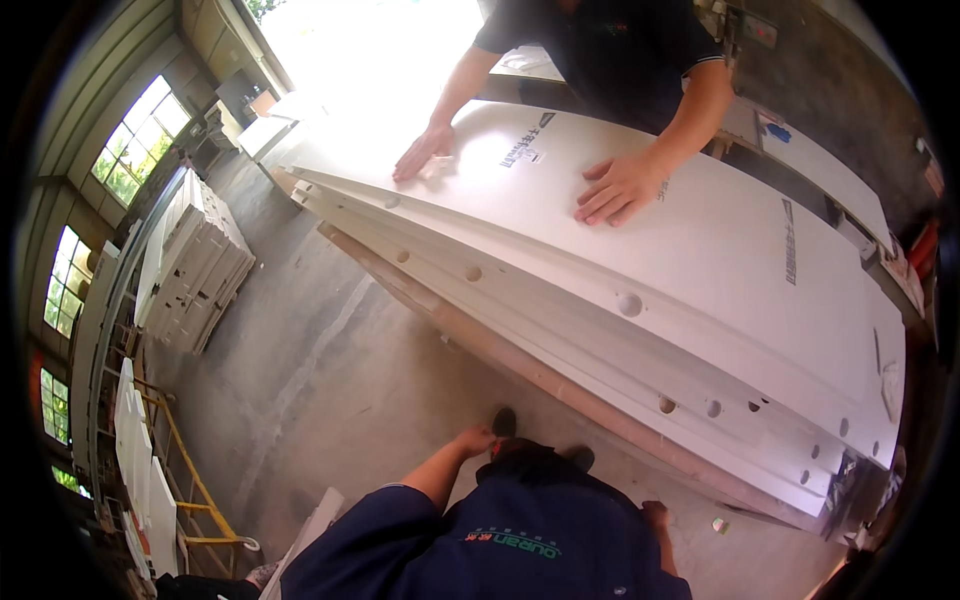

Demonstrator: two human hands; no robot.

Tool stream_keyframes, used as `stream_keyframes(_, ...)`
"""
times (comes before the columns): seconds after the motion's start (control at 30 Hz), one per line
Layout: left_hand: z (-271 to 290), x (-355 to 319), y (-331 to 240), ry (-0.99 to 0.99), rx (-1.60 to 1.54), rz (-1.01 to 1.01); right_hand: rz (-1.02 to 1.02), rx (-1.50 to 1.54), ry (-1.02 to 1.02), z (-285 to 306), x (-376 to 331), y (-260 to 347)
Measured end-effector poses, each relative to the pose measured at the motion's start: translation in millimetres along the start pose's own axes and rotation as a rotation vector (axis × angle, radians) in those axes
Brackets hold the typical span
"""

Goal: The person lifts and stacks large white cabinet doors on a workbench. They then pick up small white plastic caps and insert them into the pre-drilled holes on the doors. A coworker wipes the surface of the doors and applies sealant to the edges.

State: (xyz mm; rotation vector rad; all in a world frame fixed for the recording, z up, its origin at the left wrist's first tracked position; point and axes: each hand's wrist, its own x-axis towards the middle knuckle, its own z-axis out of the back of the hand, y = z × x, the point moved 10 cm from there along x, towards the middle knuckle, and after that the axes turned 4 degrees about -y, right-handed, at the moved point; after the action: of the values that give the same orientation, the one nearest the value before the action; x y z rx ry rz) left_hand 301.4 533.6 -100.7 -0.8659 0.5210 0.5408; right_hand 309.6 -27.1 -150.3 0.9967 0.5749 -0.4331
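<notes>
1. The left hand (476, 439) hangs loosely curled and holds nothing; the right hand (655, 514) is half hidden, so I cannot tell its grip.
2. Nearest is the stack of white panels (560, 290), slanted above the concrete floor (330, 390).
3. A co-worker's hands (618, 188) press flat on top; uneven pushing could slide the smooth, drilled boards off.

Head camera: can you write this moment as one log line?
left hand: empty, open, by hip | right hand: low at side, grip unclear | co-worker's hands: flat on top white panel | panel stack: slanted
</notes>
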Motion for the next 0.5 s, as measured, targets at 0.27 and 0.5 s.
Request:
stream_keyframes(0.27, -10.0, 1.0, 11.5, 0.090, -0.038, 0.097, 0.056, -0.104, -0.004, -10.7, 12.2, -27.3)
stream_keyframes(0.5, 2.6, -5.7, -3.2, 0.025, 0.001, 0.046, 0.254, -0.479, 0.054, -27.1, 20.8, -47.2)
